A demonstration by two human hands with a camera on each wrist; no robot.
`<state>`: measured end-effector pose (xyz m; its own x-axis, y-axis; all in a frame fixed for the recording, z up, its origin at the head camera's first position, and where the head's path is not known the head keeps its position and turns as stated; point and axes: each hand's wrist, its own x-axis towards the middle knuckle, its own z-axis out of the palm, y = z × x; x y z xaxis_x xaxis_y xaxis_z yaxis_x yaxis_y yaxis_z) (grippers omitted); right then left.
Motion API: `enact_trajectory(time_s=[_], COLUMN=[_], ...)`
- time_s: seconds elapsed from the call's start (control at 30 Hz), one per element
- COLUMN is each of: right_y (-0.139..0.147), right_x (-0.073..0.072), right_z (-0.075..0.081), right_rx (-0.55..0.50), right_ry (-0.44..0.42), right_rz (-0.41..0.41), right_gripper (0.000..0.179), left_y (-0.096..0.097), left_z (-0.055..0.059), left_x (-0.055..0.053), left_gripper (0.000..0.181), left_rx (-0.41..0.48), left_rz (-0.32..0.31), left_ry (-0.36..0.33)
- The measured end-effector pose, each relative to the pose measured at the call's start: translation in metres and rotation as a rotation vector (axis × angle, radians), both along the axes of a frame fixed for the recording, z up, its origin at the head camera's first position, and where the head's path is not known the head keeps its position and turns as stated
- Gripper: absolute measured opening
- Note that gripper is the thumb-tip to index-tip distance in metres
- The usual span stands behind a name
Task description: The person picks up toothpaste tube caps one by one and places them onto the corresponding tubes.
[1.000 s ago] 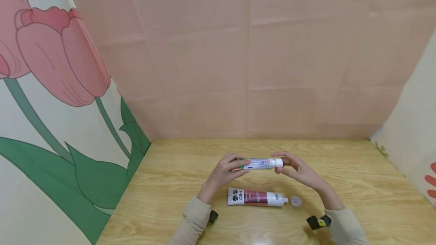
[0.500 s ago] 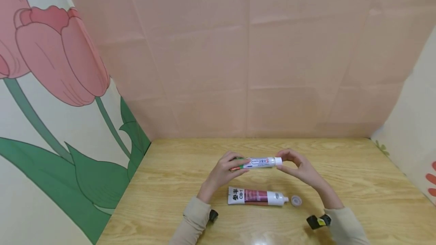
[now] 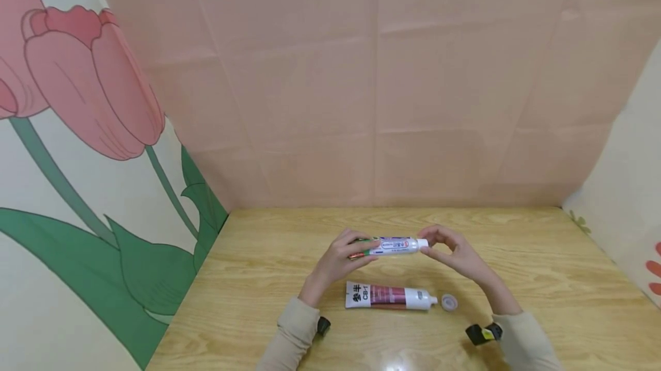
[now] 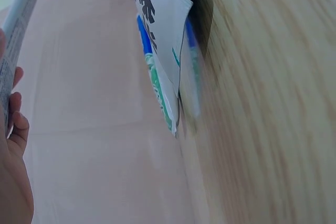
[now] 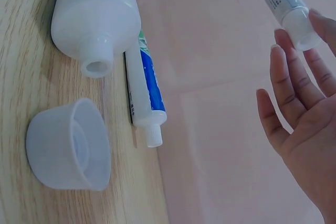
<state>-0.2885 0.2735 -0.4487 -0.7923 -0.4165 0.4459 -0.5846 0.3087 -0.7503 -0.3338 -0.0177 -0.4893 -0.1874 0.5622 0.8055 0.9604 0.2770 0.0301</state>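
My left hand (image 3: 338,256) grips the flat end of a white toothpaste tube (image 3: 395,246), raised over the table and lying sideways. At its other end sits a white cap (image 3: 423,243), pinched between the thumb and fingers of my right hand (image 3: 457,253). In the right wrist view the thumb and fingertips meet around this cap (image 5: 303,31), other fingers spread apart. Below lies a white and maroon toothpaste tube (image 3: 387,297), its bare nozzle pointing right. Beside that nozzle is its loose cap (image 5: 65,148), hollow side showing.
A blue and green toothpaste tube (image 5: 149,87) lies on the wooden table (image 3: 258,325) behind the maroon one, largely hidden in the head view by the held tube. A pink cloth (image 3: 310,101) hangs at the back. Flower-printed panels (image 3: 93,84) stand at the sides.
My right hand's fingers have shifted slightly right and up on the cap, from reaching over it to pinching its end. My left hand and the held tube stay nearly still.
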Motion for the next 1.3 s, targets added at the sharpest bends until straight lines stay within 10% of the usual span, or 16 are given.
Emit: enact_trajectory(time_s=[0.7, 1.3], right_y=[0.009, 0.011], right_x=[-0.017, -0.022], right_z=[-0.025, -0.030], right_rx=[0.014, 0.108], right_ry=[-0.102, -0.009], right_rz=[-0.013, -0.081], right_gripper=[0.013, 0.025], left_y=[-0.001, 0.001], left_z=[0.002, 0.001], left_x=[0.004, 0.004], left_gripper=[0.033, 0.036], left_rx=[-0.039, -0.055], left_rz=[0.035, 0.043], left_ry=[0.012, -0.003])
